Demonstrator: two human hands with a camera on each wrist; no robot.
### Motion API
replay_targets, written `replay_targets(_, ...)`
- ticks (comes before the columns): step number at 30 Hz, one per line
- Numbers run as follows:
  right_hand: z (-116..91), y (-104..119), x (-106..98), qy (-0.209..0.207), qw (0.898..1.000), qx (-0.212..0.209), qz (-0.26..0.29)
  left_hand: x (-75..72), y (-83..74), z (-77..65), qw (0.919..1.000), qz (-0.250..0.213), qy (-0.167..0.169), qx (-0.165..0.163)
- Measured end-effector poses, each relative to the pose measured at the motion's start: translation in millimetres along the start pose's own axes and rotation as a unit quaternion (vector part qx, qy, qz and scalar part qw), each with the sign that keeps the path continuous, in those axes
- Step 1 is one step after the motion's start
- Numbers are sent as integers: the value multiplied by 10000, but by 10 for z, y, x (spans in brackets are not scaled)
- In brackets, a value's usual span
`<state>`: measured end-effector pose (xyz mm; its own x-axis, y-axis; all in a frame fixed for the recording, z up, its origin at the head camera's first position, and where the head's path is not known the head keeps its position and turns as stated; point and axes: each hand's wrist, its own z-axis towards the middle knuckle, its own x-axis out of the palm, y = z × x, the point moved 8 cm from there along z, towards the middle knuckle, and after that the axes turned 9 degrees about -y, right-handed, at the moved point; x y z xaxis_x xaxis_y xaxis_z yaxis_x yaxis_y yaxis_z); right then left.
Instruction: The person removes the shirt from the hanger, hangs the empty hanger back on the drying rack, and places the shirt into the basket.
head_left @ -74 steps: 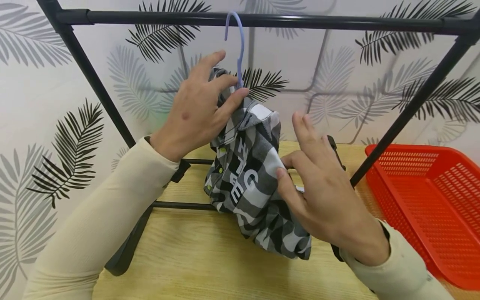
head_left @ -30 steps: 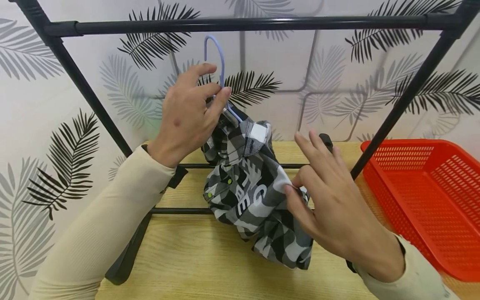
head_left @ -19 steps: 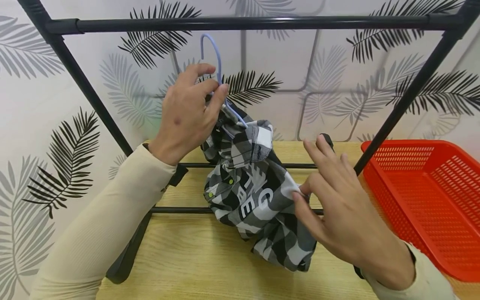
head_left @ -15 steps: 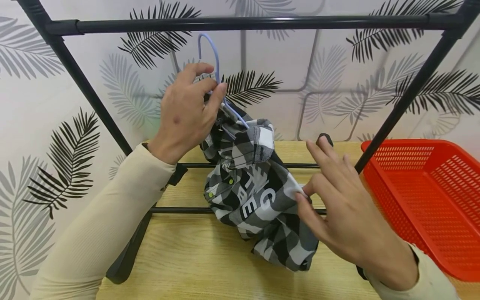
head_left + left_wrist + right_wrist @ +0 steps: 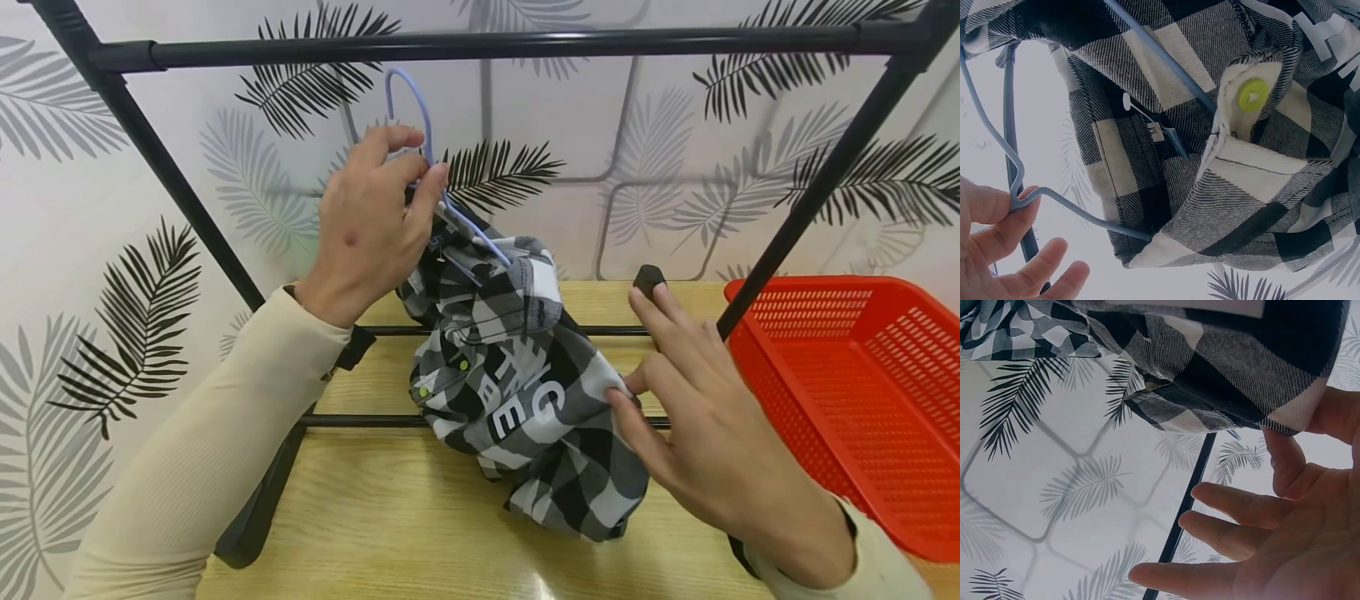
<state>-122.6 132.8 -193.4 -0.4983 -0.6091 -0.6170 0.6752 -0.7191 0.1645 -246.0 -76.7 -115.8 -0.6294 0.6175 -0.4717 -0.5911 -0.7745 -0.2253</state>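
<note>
A lilac-blue hanger (image 5: pixel 426 117) is pinched at its neck between the thumb and index finger of my left hand (image 5: pixel 371 221). Its arms run into the collar of a black, grey and white checked shirt (image 5: pixel 525 392) with white letters and yellow-green buttons. In the left wrist view, the hanger (image 5: pixel 1091 215) enters the shirt's neck opening beside a green button (image 5: pixel 1252 94) and a small size tag. My right hand (image 5: pixel 712 425) pinches the shirt's right edge with thumb and index finger, the other fingers spread. In the right wrist view, those fingertips hold a fabric edge (image 5: pixel 1297 406).
A black rack's top bar (image 5: pixel 510 43) crosses behind and above the hanger's hook, with slanted posts at both sides and lower bars behind the shirt. At right stands a red perforated basket (image 5: pixel 832 400). Under everything lies a wood-grain tabletop (image 5: pixel 375 500); a leaf-patterned wall is behind.
The right hand has drawn the shirt's edge to the right. The hanger has tilted and shifted left with the left hand, and more of its arms shows at the collar.
</note>
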Motion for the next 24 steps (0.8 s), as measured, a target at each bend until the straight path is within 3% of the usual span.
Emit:
replay_targets(14, -50, -42, -43, -152, 9999, 18, 58, -15, -1, 14, 10000, 45, -47, -33)
replay_targets(24, -61, -73, -17, 61, 9998, 157, 110, -35, 39, 22, 9999, 54, -116, -85)
